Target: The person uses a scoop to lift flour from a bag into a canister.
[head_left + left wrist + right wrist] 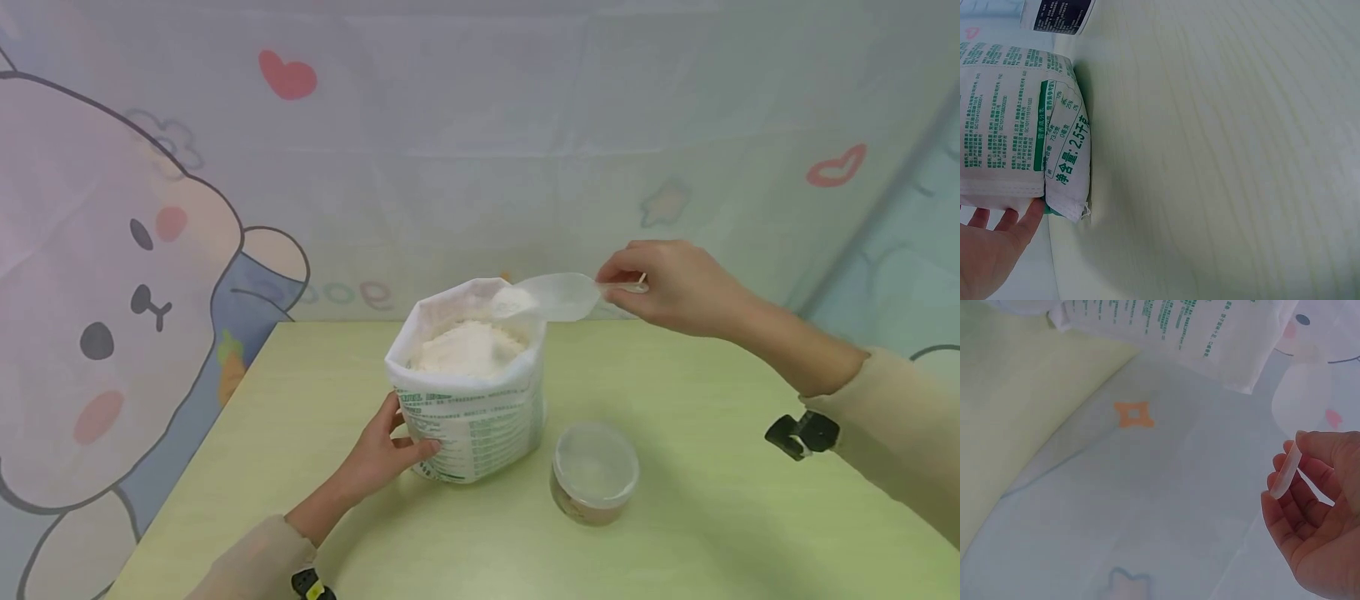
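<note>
Your L hand (pixel 378 454) grips the white bag (pixel 472 429) by the side nearest it, thumb on the printed front, other fingers round the edge. The bag stands open on the table (pixel 720 508) btwn your hands, w/ pale powder (pixel 468 350) heaped inside. Your R hand (pixel 678 283), held higher than the L, pinches the handle of a translucent scoop (pixel 562 296); this extends from your R fingers toward the bag, its bowl over the rim nearest that hand, w/ some powder at the far end. A lidded tub (pixel 588 510) stands below your R hand, near the bag, apart from both hands. Beyond your hands hangs a printed backdrop (pixel 480 125), incl. hearts & a cartoon animal.
</note>
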Motion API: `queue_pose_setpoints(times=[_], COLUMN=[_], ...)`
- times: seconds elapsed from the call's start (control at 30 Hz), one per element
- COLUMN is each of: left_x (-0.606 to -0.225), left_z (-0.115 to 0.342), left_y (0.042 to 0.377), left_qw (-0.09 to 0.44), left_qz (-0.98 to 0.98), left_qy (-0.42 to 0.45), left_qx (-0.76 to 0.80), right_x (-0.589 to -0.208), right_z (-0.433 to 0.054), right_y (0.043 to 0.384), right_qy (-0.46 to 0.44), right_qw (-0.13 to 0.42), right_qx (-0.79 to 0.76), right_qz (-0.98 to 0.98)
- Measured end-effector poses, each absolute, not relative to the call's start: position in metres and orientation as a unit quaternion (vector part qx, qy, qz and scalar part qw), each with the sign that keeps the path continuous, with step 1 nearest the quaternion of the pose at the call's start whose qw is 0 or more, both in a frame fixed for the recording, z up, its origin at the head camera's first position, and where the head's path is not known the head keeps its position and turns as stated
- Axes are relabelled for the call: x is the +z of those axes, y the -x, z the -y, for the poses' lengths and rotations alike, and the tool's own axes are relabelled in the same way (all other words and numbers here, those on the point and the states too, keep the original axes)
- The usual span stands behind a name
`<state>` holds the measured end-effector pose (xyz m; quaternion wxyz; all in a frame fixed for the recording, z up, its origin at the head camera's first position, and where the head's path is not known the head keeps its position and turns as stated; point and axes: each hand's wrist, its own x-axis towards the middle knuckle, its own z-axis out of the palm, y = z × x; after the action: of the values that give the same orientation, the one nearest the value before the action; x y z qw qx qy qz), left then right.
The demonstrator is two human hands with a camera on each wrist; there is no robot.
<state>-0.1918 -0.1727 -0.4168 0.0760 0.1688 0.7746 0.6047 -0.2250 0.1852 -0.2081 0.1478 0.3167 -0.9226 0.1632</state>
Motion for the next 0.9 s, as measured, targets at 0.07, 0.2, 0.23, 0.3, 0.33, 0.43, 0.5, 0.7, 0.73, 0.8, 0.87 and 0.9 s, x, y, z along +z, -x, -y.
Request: queue_pose_setpoints(times=[0.07,0.2,0.23,0.3,0.33,0.43,0.5,0.7,0.73,0.8,0.87,0.9], left_x=[-0.417,-0.417,-0.416,-0.416,-0.416,-0.414,-0.414,-0.412,-0.412,-0.412,-0.413,-0.414], left_z=[0.173,0.173,0.173,0.173,0.173,0.173,0.173,0.172,0.172,0.172,0.172,0.172], left_y=[0.192,0.191,0.191,0.191,0.191,0.190,0.190,0.189,0.189,0.189,0.190,0.190], left_qw=[0.076,0.079,0.079,0.081,0.082,0.084,0.086,0.087,0.086,0.086,0.085,0.085], left_qz=[-0.774,-0.774,-0.774,-0.776,-0.777,-0.778,-0.779,-0.778,-0.778,-0.777,-0.777,-0.777], left_qy=[-0.169,-0.164,-0.162,-0.159,-0.158,-0.155,-0.155,-0.154,-0.156,-0.158,-0.157,-0.158], left_qx=[0.605,0.607,0.607,0.605,0.604,0.602,0.601,0.603,0.603,0.603,0.604,0.603], right_x=[-0.207,-0.206,-0.206,-0.207,-0.207,-0.209,-0.211,-0.221,-0.223,-0.227,-0.231,-0.234], right_z=[-0.190,-0.200,-0.202,-0.208,-0.210,-0.218,-0.222,-0.235,-0.237,-0.241,-0.245,-0.247], right_y=[0.223,0.221,0.221,0.219,0.218,0.215,0.213,0.205,0.204,0.203,0.201,0.200], right_qy=[-0.312,-0.305,-0.303,-0.298,-0.298,-0.296,-0.294,-0.284,-0.288,-0.295,-0.300,-0.301], right_qw=[0.148,0.146,0.147,0.151,0.154,0.164,0.167,0.179,0.182,0.187,0.188,0.187], right_qx=[0.163,0.160,0.158,0.157,0.156,0.146,0.145,0.150,0.150,0.147,0.142,0.140], right_qz=[0.924,0.927,0.928,0.929,0.929,0.929,0.930,0.930,0.928,0.925,0.924,0.925])
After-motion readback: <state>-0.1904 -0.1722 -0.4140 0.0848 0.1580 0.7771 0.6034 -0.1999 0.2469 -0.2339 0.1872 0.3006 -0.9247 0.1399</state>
